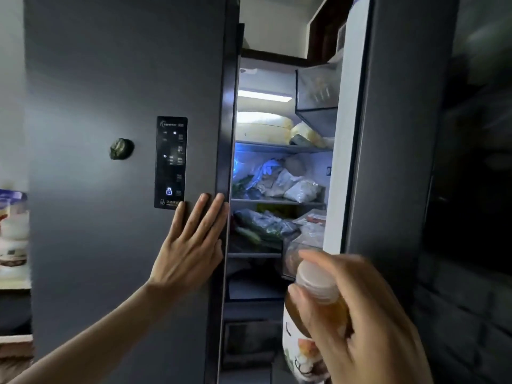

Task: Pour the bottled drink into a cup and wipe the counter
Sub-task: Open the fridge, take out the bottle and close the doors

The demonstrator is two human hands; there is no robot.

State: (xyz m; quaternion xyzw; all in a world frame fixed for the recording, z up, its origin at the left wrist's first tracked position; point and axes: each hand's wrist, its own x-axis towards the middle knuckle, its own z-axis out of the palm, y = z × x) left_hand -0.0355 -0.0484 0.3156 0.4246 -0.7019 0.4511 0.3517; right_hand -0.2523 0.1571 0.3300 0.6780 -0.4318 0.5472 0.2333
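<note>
My right hand (368, 322) grips a bottled drink (302, 336) at the lower right, in front of the open fridge. The bottle holds amber liquid, has a pale screw cap (317, 281) and a white label with fruit pictures. My left hand (194, 245) lies flat, fingers spread, on the closed dark grey left fridge door (110, 217), at its right edge just below the control panel (171, 162). No cup, cloth or counter is in sight.
The right fridge door (393, 134) stands open, with a door bin (318, 92) near the top. Lit shelves (277, 200) hold several bags of food. A round magnet (121, 148) sticks to the left door. Packaged goods (13, 231) sit at the far left.
</note>
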